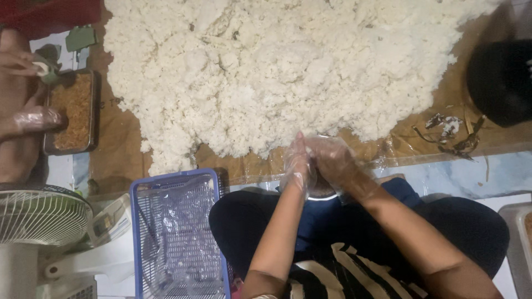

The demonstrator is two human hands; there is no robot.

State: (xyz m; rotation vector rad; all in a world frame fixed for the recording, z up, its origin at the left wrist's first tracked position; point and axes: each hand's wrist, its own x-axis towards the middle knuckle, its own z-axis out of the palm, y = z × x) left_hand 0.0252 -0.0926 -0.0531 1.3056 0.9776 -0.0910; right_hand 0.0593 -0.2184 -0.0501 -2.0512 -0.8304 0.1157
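Observation:
A large heap of cooked white rice (277, 72) is spread on a brown sheet (116, 144) on the floor. Both my hands wear thin clear plastic gloves and are pressed together at the heap's near edge. My left hand (298, 166) cups against my right hand (332, 163), closed around something between the palms; what they hold is hidden. A small round bowl rim (321, 196) shows just under them, above my lap.
A blue plastic basket (177, 238) lined with clear plastic stands at my left knee. A metal tray of brown shredded filling (72, 111) lies at far left, with another person's gloved hands (33, 119) beside it. A white fan (39, 216) sits at lower left; a black object (499, 80) at right.

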